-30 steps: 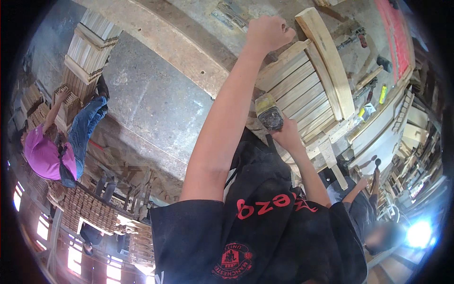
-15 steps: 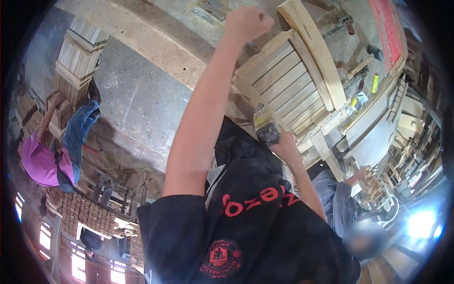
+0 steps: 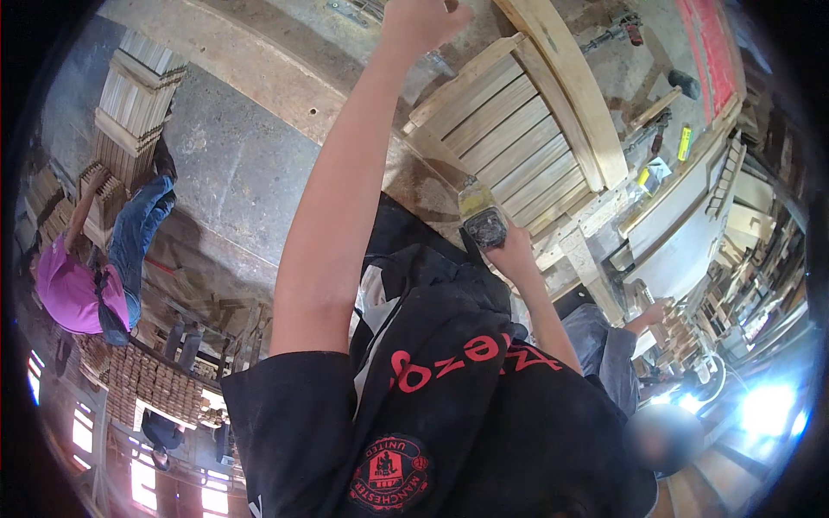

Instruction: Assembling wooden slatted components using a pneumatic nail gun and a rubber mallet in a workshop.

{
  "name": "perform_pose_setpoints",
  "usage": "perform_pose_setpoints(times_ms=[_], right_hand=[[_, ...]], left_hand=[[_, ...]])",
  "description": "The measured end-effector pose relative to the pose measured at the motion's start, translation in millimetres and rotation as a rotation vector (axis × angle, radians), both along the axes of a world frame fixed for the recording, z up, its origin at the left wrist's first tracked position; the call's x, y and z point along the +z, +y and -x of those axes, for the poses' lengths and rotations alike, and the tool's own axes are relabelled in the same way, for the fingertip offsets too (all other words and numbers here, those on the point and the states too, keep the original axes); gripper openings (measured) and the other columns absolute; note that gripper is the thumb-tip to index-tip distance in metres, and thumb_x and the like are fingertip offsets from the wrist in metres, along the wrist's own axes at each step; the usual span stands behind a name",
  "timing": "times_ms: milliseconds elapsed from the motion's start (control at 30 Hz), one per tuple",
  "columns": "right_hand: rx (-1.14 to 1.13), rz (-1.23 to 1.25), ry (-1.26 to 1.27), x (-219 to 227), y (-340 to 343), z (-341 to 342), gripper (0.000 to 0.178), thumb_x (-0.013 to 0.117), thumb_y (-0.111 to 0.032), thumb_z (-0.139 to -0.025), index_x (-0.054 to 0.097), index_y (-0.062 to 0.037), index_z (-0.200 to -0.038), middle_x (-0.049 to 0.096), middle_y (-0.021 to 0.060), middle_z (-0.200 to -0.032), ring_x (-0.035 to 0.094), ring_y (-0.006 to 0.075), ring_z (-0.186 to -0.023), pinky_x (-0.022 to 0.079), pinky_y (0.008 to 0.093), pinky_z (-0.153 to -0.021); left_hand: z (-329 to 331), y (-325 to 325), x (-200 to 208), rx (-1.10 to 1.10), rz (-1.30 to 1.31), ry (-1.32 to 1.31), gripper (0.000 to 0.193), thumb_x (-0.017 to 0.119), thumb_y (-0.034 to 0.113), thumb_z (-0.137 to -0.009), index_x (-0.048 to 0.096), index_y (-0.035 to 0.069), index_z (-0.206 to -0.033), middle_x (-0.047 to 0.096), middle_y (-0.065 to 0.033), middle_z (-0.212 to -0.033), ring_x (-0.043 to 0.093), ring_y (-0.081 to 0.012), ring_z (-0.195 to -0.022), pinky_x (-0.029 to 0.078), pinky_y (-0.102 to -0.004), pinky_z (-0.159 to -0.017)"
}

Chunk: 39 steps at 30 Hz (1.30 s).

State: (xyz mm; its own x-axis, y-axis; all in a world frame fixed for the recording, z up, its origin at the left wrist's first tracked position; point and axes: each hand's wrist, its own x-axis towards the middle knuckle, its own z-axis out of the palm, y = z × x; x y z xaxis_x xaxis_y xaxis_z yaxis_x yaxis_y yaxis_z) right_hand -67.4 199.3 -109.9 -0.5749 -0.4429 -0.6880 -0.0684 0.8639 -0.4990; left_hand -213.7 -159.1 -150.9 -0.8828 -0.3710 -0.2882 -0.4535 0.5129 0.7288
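My left hand (image 3: 421, 22) is a closed fist at the top edge, at the end of my outstretched bare arm, just left of a slatted wooden panel (image 3: 509, 138). What the fist holds, if anything, is hidden. My right hand (image 3: 515, 252) grips a black and yellowish power tool (image 3: 482, 221), whose head rests against the panel's near edge. A long pale plank (image 3: 566, 86) lies along the panel's right side. My black shirt with red print fills the lower middle of the view.
A person in a pink top and jeans (image 3: 86, 276) bends over stacked wooden slats (image 3: 134, 104) at the left. Another person in grey (image 3: 609, 354) works at the lower right. Hand tools (image 3: 661, 147) lie on the dusty floor beside a red mat (image 3: 712, 52).
My left fist has climbed toward the top edge and the arm looks longer. The right hand keeps the tool at the panel's near edge. The view has tilted slightly.
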Motion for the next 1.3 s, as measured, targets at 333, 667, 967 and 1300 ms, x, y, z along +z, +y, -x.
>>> perform_pose_setpoints(times_ms=[333,667,967,1300], right_hand=[[0.007,0.036,-0.013,2,3,1,0.058,0.073,-0.017,-0.069,0.056,0.0009,-0.122,0.064,0.0241,-0.076,0.063,0.0434,-0.072,0.051,0.0481,-0.069],[-0.056,0.085,0.028,10,54,-18,0.057,0.071,-0.015,-0.07,0.056,-0.0006,-0.123,0.067,0.025,-0.086,0.065,0.0433,-0.084,0.052,0.0467,-0.074],[-0.156,-0.062,-0.045,25,81,-27,0.061,0.071,-0.017,-0.069,0.056,-0.0013,-0.126,0.068,0.0242,-0.085,0.066,0.0426,-0.084,0.053,0.0465,-0.074],[-0.234,-0.079,0.0,15,108,-41,0.057,0.071,-0.013,-0.066,0.059,-0.0029,-0.121,0.068,0.0235,-0.086,0.067,0.0405,-0.083,0.053,0.0427,-0.073]], left_hand=[[2,0,-7,-0.026,0.044,0.055,0.036,0.058,0.036,-0.087,0.071,0.002,-0.085,0.068,-0.0172,-0.078,0.065,-0.0327,-0.073,0.052,-0.0425,-0.067],[1,3,-7,0.005,0.0,0.02,0.036,0.057,0.034,-0.09,0.072,0.001,-0.091,0.07,-0.0142,-0.079,0.067,-0.0296,-0.075,0.053,-0.0416,-0.068],[1,2,-2,0.007,0.095,0.058,0.036,0.057,0.031,-0.092,0.069,-0.004,-0.088,0.07,-0.0165,-0.08,0.067,-0.0286,-0.072,0.052,-0.0389,-0.066],[1,7,-4,0.018,-0.023,0.057,0.034,0.058,0.029,-0.093,0.068,-0.003,-0.089,0.065,-0.0147,-0.072,0.061,-0.0252,-0.067,0.048,-0.0388,-0.063]])
